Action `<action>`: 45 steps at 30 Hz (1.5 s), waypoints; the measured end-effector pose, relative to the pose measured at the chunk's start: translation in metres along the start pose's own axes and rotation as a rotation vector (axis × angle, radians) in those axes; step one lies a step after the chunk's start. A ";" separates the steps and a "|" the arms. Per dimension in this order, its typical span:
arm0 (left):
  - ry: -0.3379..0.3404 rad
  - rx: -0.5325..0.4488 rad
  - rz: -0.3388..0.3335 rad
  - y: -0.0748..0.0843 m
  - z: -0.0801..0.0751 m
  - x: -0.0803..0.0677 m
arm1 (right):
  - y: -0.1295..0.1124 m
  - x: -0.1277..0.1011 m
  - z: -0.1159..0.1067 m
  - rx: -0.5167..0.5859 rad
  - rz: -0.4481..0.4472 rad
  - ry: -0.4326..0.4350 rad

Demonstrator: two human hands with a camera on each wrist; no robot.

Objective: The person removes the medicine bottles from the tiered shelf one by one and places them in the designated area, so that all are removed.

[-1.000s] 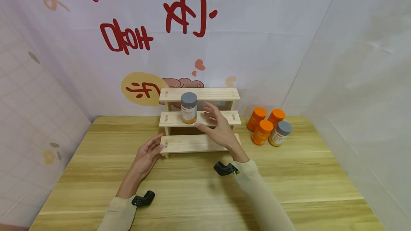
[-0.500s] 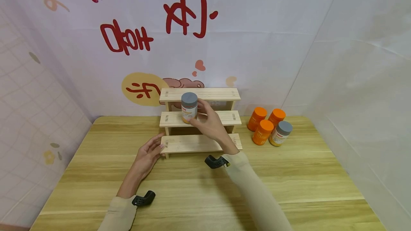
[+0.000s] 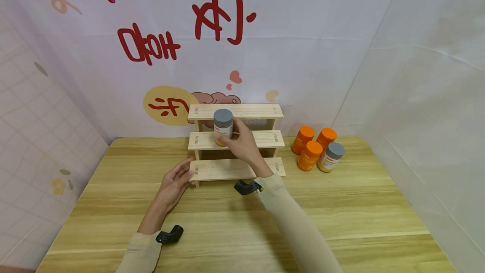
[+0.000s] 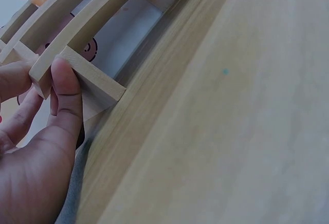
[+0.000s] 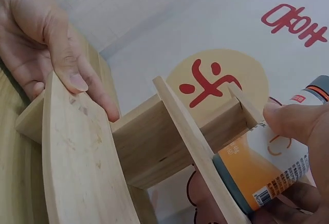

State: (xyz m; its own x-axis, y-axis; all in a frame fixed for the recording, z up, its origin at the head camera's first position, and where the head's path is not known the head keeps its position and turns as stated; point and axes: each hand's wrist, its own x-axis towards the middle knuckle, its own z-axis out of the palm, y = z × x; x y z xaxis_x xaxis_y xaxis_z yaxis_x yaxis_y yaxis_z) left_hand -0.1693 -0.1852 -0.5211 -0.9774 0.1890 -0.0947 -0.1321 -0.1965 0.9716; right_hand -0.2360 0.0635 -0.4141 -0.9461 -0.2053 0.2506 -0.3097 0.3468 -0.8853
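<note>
A three-step wooden shelf (image 3: 235,169) stands on the table against the back wall. On its middle step is a supplement bottle (image 3: 222,127) with a grey lid and a white and orange label. My right hand (image 3: 244,144) holds this bottle from the right, thumb in front and fingers behind; the right wrist view shows the bottle's base (image 5: 234,183) at the step's board. At the lowest step's left end, my left hand (image 3: 175,184) grips the board, its thumb (image 5: 64,62) on top. The left wrist view shows the fingers pinching the board's corner.
To the shelf's right, several orange bottles (image 3: 310,156) stand grouped with another grey-lidded bottle (image 3: 331,157). A white printed cloth (image 3: 303,45) hangs behind and at both sides of the wooden table (image 3: 212,231).
My right hand has moved left along the middle step and closed its fingers and thumb round the grey-lidded bottle. The left hand and the shelf have stayed in place.
</note>
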 end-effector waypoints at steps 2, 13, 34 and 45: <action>0.005 0.003 -0.002 0.000 0.000 0.000 | 0.000 0.000 0.000 0.008 -0.007 0.003; 0.013 0.003 -0.004 -0.002 0.001 0.000 | 0.001 -0.011 -0.012 0.032 -0.019 0.009; 0.005 -0.008 0.029 -0.006 0.001 0.001 | 0.003 -0.047 -0.044 0.101 -0.016 0.053; 0.007 -0.016 0.019 -0.005 0.000 0.002 | 0.012 -0.068 -0.068 0.110 -0.018 0.064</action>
State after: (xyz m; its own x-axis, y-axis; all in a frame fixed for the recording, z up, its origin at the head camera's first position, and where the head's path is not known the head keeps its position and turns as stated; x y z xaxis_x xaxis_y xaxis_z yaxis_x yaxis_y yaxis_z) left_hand -0.1709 -0.1840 -0.5258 -0.9809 0.1781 -0.0778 -0.1159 -0.2151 0.9697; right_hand -0.1816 0.1444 -0.4153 -0.9456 -0.1509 0.2881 -0.3177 0.2400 -0.9173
